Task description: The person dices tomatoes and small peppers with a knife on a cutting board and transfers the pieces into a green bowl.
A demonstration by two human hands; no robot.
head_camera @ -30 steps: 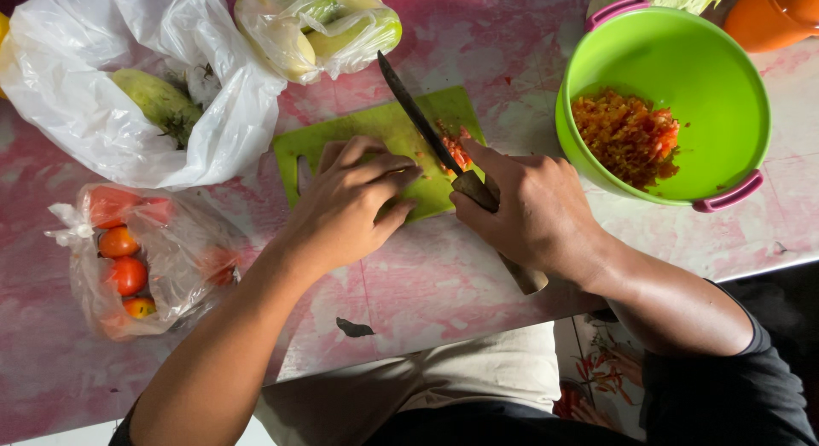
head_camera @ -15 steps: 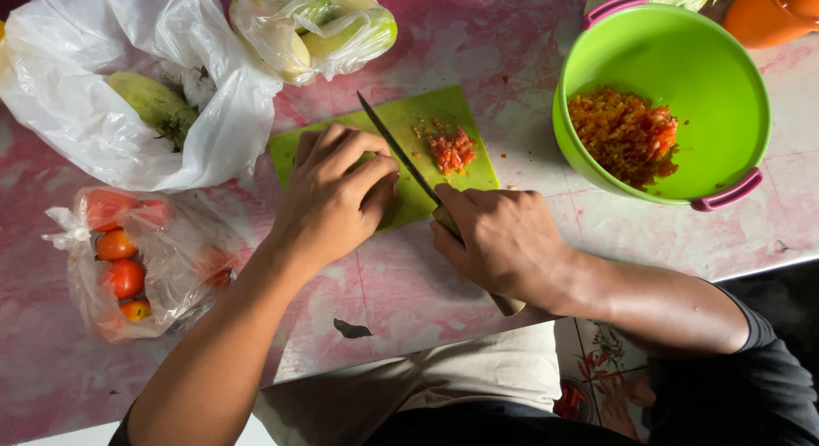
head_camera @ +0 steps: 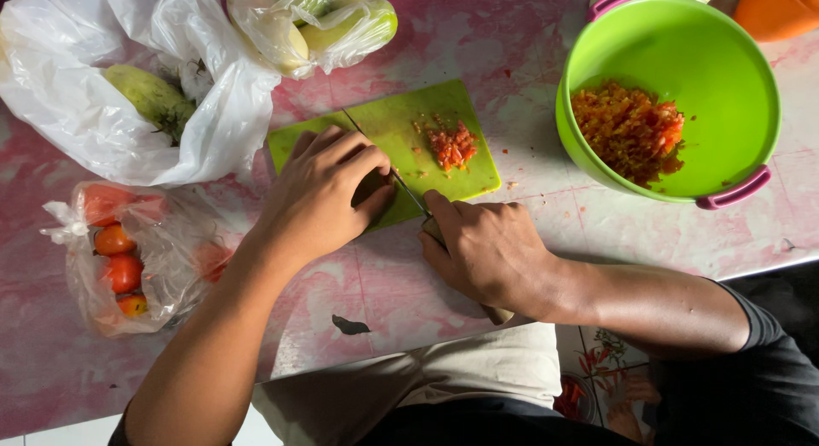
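We see a green bowl (head_camera: 734,79) of chopped red bits, bagged tomatoes (head_camera: 119,258) and bagged vegetables (head_camera: 153,96) on a pink worktop (head_camera: 529,36).

Left hand (head_camera: 324,190) palm down, fingers curled under, knuckles raised, forearm bare and running in from lower left. Right hand (head_camera: 486,250) fisted tight, index finger stretched forward past the grip, thumb tucked on the near side, wrist straight, forearm coming from the right, dark sleeve at the elbow

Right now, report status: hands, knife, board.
Right hand grips knife. Left hand flat on green cutting board. Chopped red pile beside blade.
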